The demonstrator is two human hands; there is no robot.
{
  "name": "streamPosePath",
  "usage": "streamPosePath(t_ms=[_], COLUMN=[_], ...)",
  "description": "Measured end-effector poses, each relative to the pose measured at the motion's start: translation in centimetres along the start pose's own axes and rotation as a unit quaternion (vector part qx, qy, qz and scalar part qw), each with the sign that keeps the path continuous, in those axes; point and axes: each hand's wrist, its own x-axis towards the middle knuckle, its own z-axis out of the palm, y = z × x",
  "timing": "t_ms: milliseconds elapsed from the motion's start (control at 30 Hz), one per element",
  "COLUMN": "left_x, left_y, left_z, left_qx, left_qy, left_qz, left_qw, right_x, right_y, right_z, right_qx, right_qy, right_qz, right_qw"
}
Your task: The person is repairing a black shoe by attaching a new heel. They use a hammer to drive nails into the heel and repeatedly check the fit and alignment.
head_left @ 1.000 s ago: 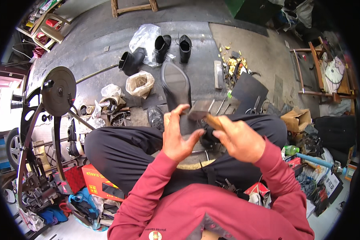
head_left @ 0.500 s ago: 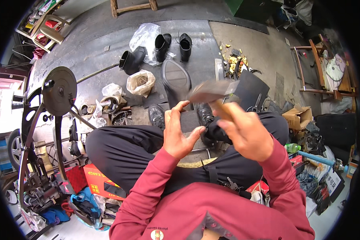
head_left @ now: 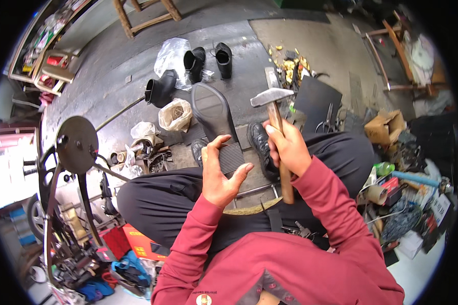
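Observation:
A dark shoe (head_left: pixel 212 109) lies sole up between my knees, its toe pointing away and its ribbed heel (head_left: pixel 232 158) toward me. My left hand (head_left: pixel 219 178) is curved around the heel, fingers along its left side and thumb at the near right corner. My right hand (head_left: pixel 291 150) is closed on the wooden handle of a hammer (head_left: pixel 275 116). The hammer's metal head is raised to the right of the sole, apart from it. What supports the shoe from below is mostly hidden.
Black boots (head_left: pixel 193 63) and a clear plastic bag (head_left: pixel 170 57) stand ahead. An open pale bag (head_left: pixel 175 116) sits left of the sole. Scissors (head_left: pixel 326 122) lie on a black sheet (head_left: pixel 315 99) at right. A machine with a round wheel (head_left: pixel 77 142) stands at left.
The hammer has gone from blurred motion above the heel to a steadier raised position farther right, its handle now upright. My left hand stays at the heel. The whole view has turned slightly.

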Motion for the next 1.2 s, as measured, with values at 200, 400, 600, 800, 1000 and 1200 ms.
streamPosePath(t_ms=[200, 400, 600, 800, 1000, 1200], left_x=[0.0, -0.7, -1.1, -1.2, -1.3, -1.7], left_y=[0.0, 0.2, -0.6, -1.2, -1.5, -2.2], left_z=[-1.4, -1.8, -1.9, -1.7, -1.6, -1.2], left_qx=[-0.063, -0.126, -0.102, -0.135, -0.154, -0.155], left_qy=[-0.071, -0.050, -0.034, -0.037, -0.030, -0.026], left_qz=[-0.043, -0.153, -0.123, -0.097, -0.089, -0.053], left_qw=[0.995, 0.979, 0.987, 0.985, 0.984, 0.986], right_x=[9.8, 16.0, 16.7, 13.1, 7.8, -3.0], right_y=[12.7, 20.8, 21.7, 15.9, 5.5, 2.4], right_z=[-1.6, -2.2, -2.7, -0.2, 3.2, 6.2], right_qx=[0.114, 0.174, -0.153, -0.444, -0.070, -0.099], right_qy=[0.136, 0.286, 0.310, 0.294, 0.165, 0.088], right_qz=[0.212, 0.176, 0.226, 0.132, -0.116, -0.182], right_qw=[0.961, 0.926, 0.911, 0.836, 0.977, 0.974])
